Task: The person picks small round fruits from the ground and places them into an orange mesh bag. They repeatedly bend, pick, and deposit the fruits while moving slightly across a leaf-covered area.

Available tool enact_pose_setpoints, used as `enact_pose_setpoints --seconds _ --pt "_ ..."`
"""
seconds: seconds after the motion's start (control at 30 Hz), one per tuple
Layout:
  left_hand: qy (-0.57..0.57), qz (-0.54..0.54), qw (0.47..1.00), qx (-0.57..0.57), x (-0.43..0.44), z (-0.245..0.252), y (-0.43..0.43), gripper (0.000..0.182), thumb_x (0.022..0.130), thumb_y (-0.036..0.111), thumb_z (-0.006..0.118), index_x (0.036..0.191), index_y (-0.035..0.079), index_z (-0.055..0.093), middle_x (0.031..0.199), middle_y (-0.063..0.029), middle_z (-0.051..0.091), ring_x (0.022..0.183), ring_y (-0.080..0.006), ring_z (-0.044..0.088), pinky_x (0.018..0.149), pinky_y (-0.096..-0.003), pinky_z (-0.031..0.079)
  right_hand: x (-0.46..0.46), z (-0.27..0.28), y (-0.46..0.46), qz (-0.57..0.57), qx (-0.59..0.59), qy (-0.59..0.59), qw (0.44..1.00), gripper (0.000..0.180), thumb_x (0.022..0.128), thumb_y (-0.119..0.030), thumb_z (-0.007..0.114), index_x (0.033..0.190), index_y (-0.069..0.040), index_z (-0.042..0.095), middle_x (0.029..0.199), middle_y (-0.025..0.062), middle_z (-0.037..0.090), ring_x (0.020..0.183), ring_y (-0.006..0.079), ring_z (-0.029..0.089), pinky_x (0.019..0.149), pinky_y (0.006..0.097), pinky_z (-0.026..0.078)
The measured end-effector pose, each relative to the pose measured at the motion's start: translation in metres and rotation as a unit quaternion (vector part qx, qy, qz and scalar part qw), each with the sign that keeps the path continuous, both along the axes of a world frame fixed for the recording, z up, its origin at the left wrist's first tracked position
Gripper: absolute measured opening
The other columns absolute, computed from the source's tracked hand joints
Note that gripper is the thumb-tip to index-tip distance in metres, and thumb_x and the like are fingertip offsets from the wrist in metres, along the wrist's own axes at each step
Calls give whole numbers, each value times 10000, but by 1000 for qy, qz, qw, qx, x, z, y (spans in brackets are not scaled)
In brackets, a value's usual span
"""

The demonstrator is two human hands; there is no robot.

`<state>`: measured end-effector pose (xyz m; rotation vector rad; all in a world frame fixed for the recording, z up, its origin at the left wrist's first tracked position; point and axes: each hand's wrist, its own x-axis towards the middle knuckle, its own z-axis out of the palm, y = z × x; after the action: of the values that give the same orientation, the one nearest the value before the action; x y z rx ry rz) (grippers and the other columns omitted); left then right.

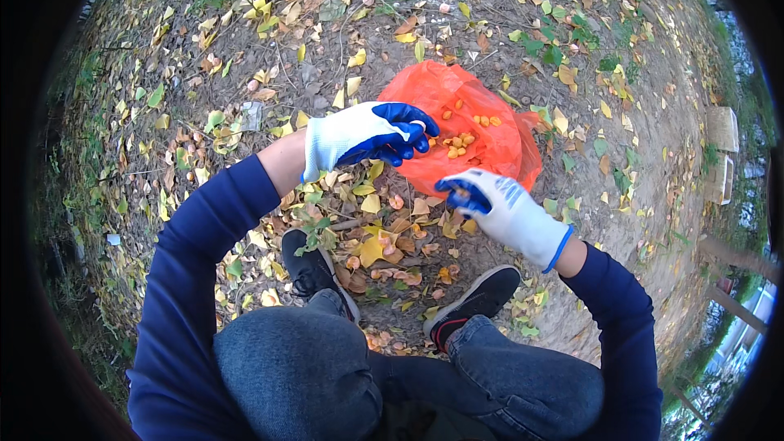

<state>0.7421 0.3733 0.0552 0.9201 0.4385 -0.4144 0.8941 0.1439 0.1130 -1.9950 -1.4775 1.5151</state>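
Observation:
My left hand (pixel 373 135), in a white knit glove with blue-coated palm and fingers, is over the left edge of an orange-red plastic bag (pixel 496 153). Its thumb and fingers pinch a small pale pink ginkgo fruit (pixel 419 124). Several orange-yellow ginkgo fruits (pixel 456 144) lie in the bag, which spreads loosely on the ground. Near the bag's front edge is my right hand (pixel 505 205), gloved the same way, its fingers curled and blurred. A brownish spot shows between those fingers; whether it is something held is unclear.
Dirt strewn with yellow ginkgo leaves (pixel 371 251) and fallen fruits (pixel 396 201) surrounds the bag. My black shoes (pixel 312 266) are planted just in front. Green weeds (pixel 551 49) grow at the upper right. Pale blocks (pixel 723 128) stand at the far right.

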Motion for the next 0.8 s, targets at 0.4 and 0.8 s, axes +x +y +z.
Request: enact_pose_setpoints --seconds 0.4,0.8 --pt "19 31 994 -105 24 3 -32 372 1022 301 606 1345 117 594 1077 35 645 874 -51 602 767 -212 505 -24 2 -19 275 -10 -169 946 618 1002 -393 564 1486 -47 396 1374 169 554 1191 340 592 1010 438 474" --pt "23 10 993 113 51 -32 -40 162 1004 157 588 1089 49 673 843 -20 627 667 -80 521 606 -225 434 -26 -13 -25 259 -7 -99 961 542 1018 -372 541 1452 -63 440 1274 169 606 1134 342 615 970 444 497"
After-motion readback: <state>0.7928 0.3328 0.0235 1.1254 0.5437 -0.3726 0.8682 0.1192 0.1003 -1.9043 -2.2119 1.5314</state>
